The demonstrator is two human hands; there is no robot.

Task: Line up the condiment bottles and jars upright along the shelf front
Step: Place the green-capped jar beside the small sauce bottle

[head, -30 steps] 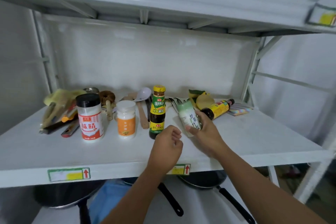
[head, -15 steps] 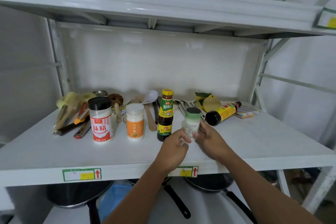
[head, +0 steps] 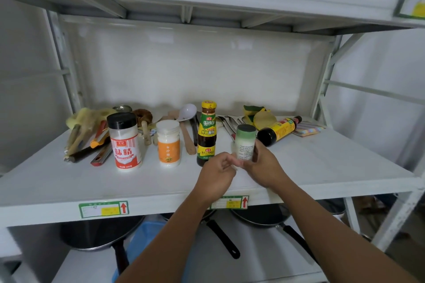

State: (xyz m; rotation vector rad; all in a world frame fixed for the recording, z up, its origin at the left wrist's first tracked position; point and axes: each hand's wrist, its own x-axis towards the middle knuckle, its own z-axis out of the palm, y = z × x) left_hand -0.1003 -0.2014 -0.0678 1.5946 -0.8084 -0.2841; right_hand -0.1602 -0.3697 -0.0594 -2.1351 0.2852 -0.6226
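Fingers of the right hand (head: 264, 165) are curled round the lower part of a small green-capped jar (head: 245, 142). The jar is upright, just right of the dark sauce bottle (head: 207, 133) in the row. The left hand (head: 218, 172) sits close against the jar's foot with its fingers bent in; whether they grip the jar or only touch it I cannot tell. Both hands hide the jar's base, so it is unclear if it rests on the shelf (head: 322, 167).

To the left the row is all upright: the sauce bottle with its yellow cap, a white-lidded jar (head: 168, 145) with an orange label, and a black-lidded jar (head: 125, 142) with a red label. Just behind the right hand a dark bottle (head: 278, 131) with a yellow label lies on its side, its base toward the held jar.

Further back lie a white spoon (head: 187, 112), a wooden spatula (head: 186, 142), metal tongs (head: 227, 125), yellow and green sponges (head: 259, 117) and a striped cloth (head: 308, 127). A heap of tools (head: 87, 135) fills the back left corner. Pans (head: 99, 234) with black handles sit on the lower shelf.
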